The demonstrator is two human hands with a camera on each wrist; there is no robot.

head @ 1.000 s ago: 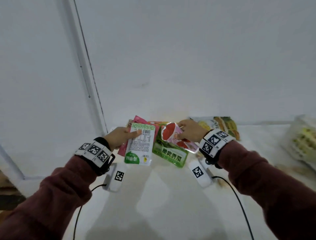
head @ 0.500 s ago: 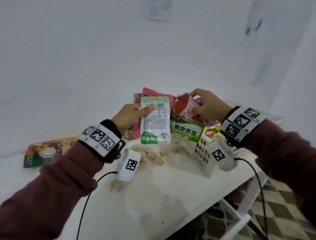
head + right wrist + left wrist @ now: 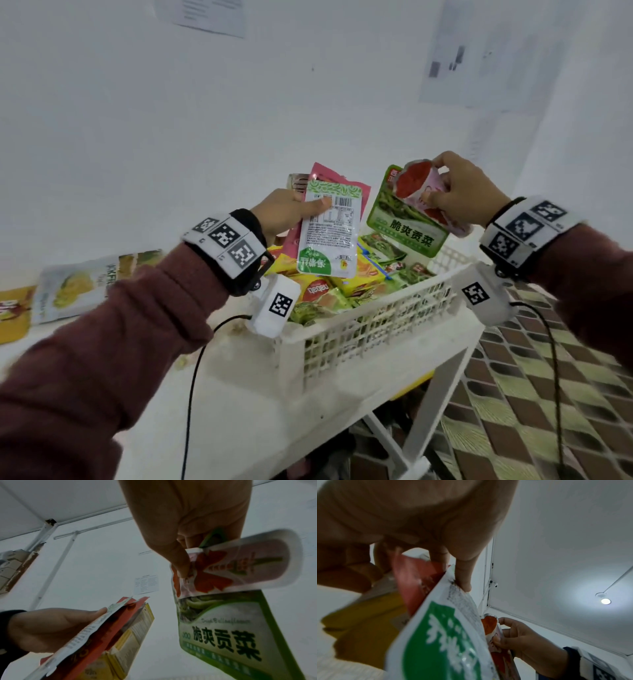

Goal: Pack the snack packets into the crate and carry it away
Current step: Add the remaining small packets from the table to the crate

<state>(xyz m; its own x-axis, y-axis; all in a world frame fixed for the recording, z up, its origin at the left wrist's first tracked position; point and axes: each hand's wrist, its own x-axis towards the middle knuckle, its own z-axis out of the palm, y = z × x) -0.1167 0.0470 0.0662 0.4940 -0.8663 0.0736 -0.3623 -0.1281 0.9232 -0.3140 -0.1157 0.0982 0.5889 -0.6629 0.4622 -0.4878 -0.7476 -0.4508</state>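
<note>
Left hand (image 3: 284,214) is clamped by thumb on a fanned stack fronted by a white-and-green foil sachet (image 3: 327,233); right hand (image 3: 469,195) pinches a red-pink pouch (image 3: 416,186) over a green vegetable bag (image 3: 404,226). All hang long axis vertical, just above the white slotted plastic crate (image 3: 373,329) below both hands. Risk: rear packets could be shed outside the already heaped crate, since only top edges are held.

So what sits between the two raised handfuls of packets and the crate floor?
In the head view, already-packed snack packets fill the white crate beneath the left hand and right hand; the floor is hidden.
</note>
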